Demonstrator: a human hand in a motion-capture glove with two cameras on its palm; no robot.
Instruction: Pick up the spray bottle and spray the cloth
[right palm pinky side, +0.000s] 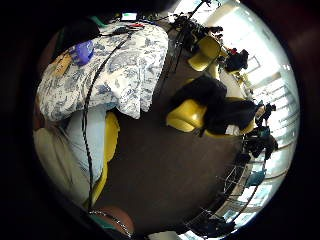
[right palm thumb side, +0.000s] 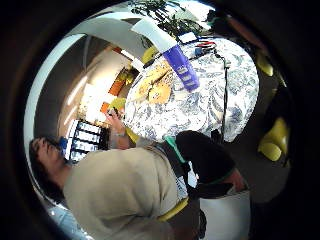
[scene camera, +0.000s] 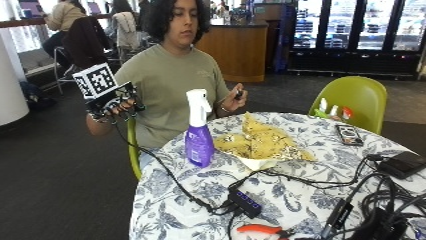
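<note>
- Outside view is showing the person sitting behind the table (scene camera: 200, 210), with the gloved right hand (scene camera: 114, 106) raised at the left of the frame, level with the chest and well apart from everything on the tablecloth.
- That hand is gripping nothing; its fingers (scene camera: 123, 111) are hanging loosely curled under the glove, relaxed rather than clenched.
- The bottle (scene camera: 198, 131) is standing upright at centre frame, near the table edge closest to the person, white trigger head on top and purple body below, untouched.
- The cloth (scene camera: 266, 142), yellow and crumpled, is lying just right of the bottle in the middle of the frame, heaped on what looks like a pale dish, though I cannot tell for sure.
- The bare hand (scene camera: 235, 99) is hovering behind the cloth, pinching a small dark object I cannot make out.
- In the thumb-side palm view the bottle (right palm thumb side: 181, 66) and cloth (right palm thumb side: 156, 88) are appearing near the upper middle, far off from the palm, which fits a hand not yet reaching.
- I am judging the first step, picking up, as not yet begun.
- The next move is calling for the gloved hand to swing down and across to the bottle, wrap its neck below the trigger, lift, and turn the nozzle toward the cloth.
- Cables are trailing across the table near the bottle's base, so the reach is wanting a clean path.
</note>
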